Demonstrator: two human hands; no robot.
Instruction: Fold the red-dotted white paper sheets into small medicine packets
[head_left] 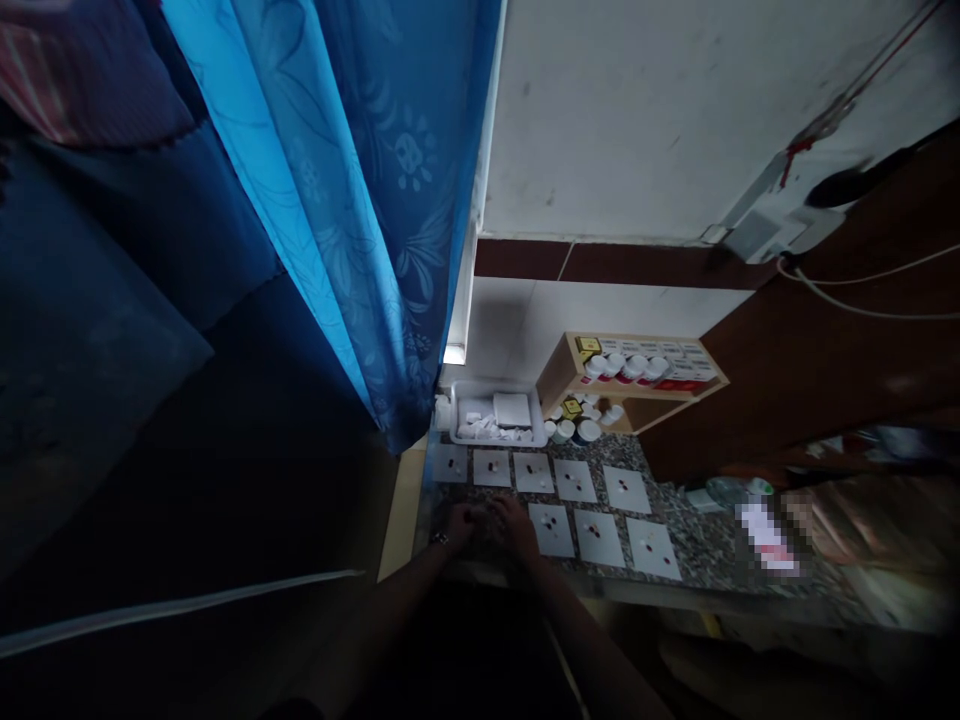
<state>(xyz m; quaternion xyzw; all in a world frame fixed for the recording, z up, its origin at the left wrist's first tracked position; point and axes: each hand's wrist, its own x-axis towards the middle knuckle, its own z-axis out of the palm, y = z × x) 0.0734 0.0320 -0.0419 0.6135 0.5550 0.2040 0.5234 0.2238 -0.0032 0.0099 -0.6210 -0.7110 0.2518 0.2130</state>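
Papers [637, 497]: where are they laid?

On the counter [697, 530], in two rows. With the hands taken as the clock's centre, five are set in the far row, from 11 o'clock round past 2, and three in the near row, at 3.

What is borne by them?

Small pills [493, 467], dark and pale, grouped loosely.

And the hands?

The left hand [460, 522] is held low at the counter, with a band [440, 538] worn at its wrist. The right hand [513, 515] is held just beside it, near the first paper of the near row.

Are the fingers spread or pinching?

That cannot be told; they are lost in shadow.

What is seen farther off?

At 12 o'clock, a tray [499, 442] is placed, with white packets [491, 430] inside; between 1 and 2, bottles [588, 431] are stood by a shelf [559, 370]; at 11, a curtain [375, 200] is hung
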